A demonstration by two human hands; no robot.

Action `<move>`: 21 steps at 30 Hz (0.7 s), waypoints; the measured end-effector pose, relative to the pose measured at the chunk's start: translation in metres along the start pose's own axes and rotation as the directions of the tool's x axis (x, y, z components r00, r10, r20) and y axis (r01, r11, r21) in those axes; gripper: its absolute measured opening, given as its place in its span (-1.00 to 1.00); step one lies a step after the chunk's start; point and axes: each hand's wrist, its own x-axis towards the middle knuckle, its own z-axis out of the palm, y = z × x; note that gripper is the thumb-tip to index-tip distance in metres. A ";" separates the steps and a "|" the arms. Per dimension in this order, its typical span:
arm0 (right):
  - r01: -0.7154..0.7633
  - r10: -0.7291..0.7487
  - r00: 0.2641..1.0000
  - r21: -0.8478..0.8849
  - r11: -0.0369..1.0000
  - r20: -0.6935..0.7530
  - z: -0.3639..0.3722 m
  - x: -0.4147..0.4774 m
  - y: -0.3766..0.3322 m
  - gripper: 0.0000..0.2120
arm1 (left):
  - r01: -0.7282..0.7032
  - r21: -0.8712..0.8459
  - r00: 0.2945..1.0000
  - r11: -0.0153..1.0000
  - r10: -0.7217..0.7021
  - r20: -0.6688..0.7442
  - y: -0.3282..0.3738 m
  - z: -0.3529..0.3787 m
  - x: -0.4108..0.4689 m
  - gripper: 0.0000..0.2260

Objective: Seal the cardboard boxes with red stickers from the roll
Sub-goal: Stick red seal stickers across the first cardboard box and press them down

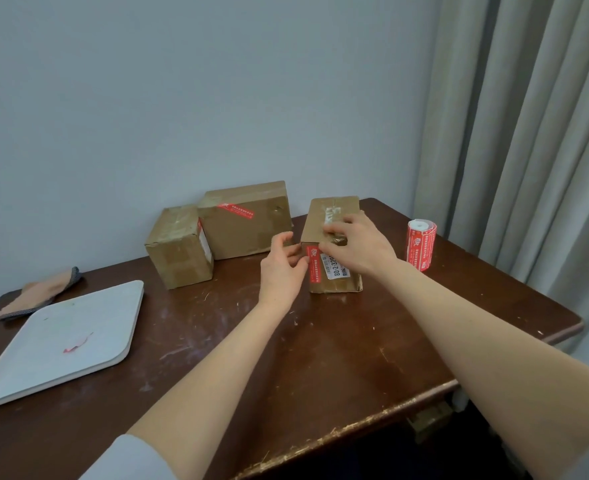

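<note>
Three brown cardboard boxes stand on the dark wooden table [320, 358]. The nearest box [333, 216] carries a white label and a red sticker [313, 268] running down its front left edge. My right hand [359, 242] rests on top of this box, fingers curled over its front edge. My left hand [281, 268] touches the box's left front corner beside the red sticker. A large box [248, 220] at the back bears a red sticker [236, 210] on its face. A small box [179, 247] stands left of it. The sticker roll [420, 244] stands upright to the right.
A white flat tray [61, 341] with a small pink scrap lies at the left. Behind it sits a folded cloth [40, 292]. A wall is behind the table and curtains [528, 133] hang at the right. The table's front edge is worn.
</note>
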 end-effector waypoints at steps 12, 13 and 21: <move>-0.051 0.070 0.985 0.120 0.991 -0.158 -0.046 0.027 -0.031 -0.75 | -0.142 0.060 0.980 0.988 0.149 -0.129 0.055 -0.016 0.030 -0.73; -0.056 0.077 0.986 0.139 0.989 -0.150 -0.048 0.031 -0.032 -0.75 | -0.147 0.068 0.979 0.987 0.155 -0.134 0.058 -0.017 0.034 -0.72; -0.085 0.107 0.985 0.162 0.983 -0.135 -0.050 0.051 -0.028 -0.74 | -0.219 0.154 0.960 0.964 0.241 -0.144 0.067 -0.017 0.050 -0.74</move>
